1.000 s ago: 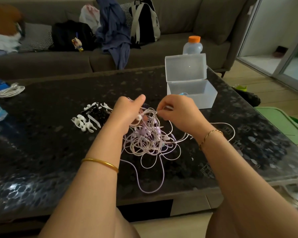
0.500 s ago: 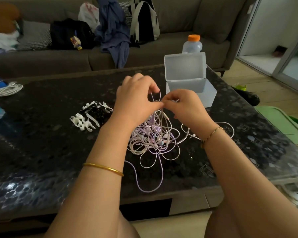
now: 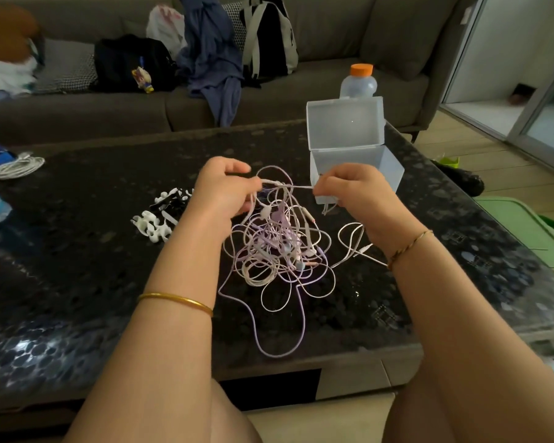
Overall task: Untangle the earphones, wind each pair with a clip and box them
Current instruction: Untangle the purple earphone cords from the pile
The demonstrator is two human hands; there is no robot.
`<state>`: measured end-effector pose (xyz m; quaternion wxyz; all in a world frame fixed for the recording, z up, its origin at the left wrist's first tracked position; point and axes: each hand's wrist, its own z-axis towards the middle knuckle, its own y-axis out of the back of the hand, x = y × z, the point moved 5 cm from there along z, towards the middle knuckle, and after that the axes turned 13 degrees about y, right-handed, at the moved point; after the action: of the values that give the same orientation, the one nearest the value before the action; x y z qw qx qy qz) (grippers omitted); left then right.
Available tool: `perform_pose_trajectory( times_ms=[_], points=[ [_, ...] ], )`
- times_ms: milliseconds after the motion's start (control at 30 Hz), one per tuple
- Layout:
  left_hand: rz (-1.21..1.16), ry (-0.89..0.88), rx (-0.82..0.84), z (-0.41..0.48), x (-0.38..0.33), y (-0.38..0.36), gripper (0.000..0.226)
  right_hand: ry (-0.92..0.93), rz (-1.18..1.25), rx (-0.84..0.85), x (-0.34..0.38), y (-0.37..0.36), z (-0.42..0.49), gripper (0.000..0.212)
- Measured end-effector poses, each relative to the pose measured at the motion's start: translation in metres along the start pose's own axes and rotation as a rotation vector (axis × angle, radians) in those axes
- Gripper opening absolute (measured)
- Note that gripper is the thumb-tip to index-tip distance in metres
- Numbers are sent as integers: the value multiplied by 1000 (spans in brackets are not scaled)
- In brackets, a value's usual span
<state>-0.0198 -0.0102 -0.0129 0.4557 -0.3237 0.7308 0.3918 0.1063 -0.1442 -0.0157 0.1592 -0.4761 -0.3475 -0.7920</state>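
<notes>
Earphones (image 3: 277,247) tangled below; left grip (image 3: 226,190), right grip (image 3: 354,191) pinch one cord taut btwn them.

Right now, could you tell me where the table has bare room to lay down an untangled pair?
Free: the strip between the tangle and the table's near edge, left of the trailing loop; also the far stretch between the white cable and the box. Crowded: the middle, where the clips, tangle and both hands, left and right, sit.

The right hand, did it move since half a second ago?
Yes. The right hand moved right, nearer the clear plastic box, away from the left hand.
</notes>
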Motion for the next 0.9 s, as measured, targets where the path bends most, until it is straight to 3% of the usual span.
perform_pose_trajectory(
  times_ms=[167, 367, 467, 567, 700, 767, 833, 900],
  points=[
    [-103, 99, -101, 3, 2, 4, 22, -126, 229, -89, -5, 0, -1, 15],
    [69, -21, -268, 8, -2, 18, 25, -248, 852, -320, -6, 3, 0, 15],
    [126, -119, -340, 2, -4, 21, 24, -266, 958, -441, -10, 5, 0, 16],
    [258, -160, -364, 4, -6, 20, 24, -263, 952, -443, -10, 4, -1, 18],
    [578, -22, -102, 12, 10, 3, 17, -276, 864, -222, -6, 0, -4, 16],
    [705, -89, -69, 9, 10, -5, 23, -275, 822, -167, -8, -5, -5, 14],
    [611, -239, -11, 1, -1, -13, 23, -257, 804, -140, -8, -10, -3, 13],
    [480, -310, 222, -8, -8, -26, 26, -225, 808, -121, -5, -11, -1, 12]
  ],
)
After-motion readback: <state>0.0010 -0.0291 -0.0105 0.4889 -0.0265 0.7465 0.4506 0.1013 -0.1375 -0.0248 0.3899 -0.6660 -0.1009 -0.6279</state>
